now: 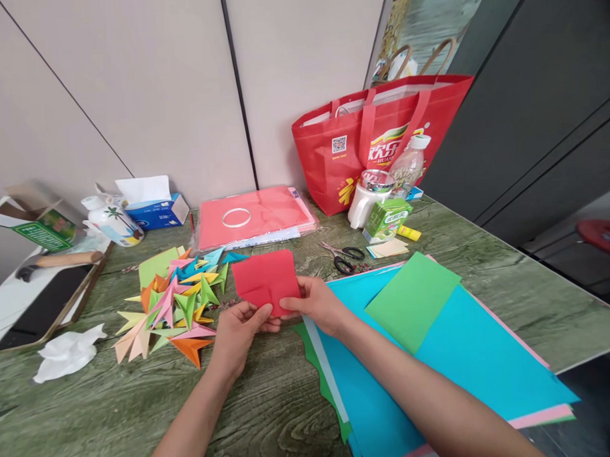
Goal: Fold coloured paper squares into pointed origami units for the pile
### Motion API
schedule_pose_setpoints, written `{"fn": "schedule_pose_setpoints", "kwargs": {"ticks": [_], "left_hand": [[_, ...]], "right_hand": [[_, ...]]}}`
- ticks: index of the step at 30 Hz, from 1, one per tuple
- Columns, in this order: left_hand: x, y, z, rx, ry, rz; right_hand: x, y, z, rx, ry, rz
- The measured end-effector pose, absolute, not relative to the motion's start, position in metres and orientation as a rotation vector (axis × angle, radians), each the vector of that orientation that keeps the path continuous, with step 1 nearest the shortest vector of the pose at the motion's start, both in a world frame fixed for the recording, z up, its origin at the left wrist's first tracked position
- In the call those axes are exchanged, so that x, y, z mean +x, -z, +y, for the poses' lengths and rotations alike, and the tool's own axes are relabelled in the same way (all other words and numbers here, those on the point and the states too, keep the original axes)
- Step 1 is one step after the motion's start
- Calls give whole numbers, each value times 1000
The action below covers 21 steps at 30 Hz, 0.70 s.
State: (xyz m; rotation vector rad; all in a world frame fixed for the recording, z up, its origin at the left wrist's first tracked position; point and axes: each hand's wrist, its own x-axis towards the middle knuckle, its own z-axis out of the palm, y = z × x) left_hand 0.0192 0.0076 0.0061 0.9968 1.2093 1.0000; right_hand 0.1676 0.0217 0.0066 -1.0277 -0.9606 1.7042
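Observation:
A square of red paper [266, 276] is held up above the table, a faint crease across it. My left hand [246, 327] pinches its lower edge, thumb in front. On the lower right corner, my right hand [310, 305] grips the same paper between thumb and fingers. Left of it lies a pile of folded paper pieces [180, 306] in several colours. Large blue sheets [469, 356] lie under my right forearm, with a green square [415, 301] on top. Black-handled scissors [343, 257] rest just beyond the blue sheets.
Behind are a pack of pink paper [215, 225] with a white ring, a red bag [327, 168], a white mug [361, 206], a green carton [385, 220] and a plastic bottle [407, 165]. At left are a tissue box [157, 212], a white bottle [112, 222], crumpled tissue [69, 353] and a phone [42, 307].

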Motion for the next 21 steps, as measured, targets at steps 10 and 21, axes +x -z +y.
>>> {"fn": "schedule_pose_setpoints", "kwargs": {"ticks": [10, 21], "left_hand": [[22, -7, 7, 986, -1025, 1232], [23, -9, 5, 1207, -1000, 1276]], "right_hand": [[170, -5, 23, -1011, -1692, -1038], [171, -7, 22, -977, -1621, -1143]]}}
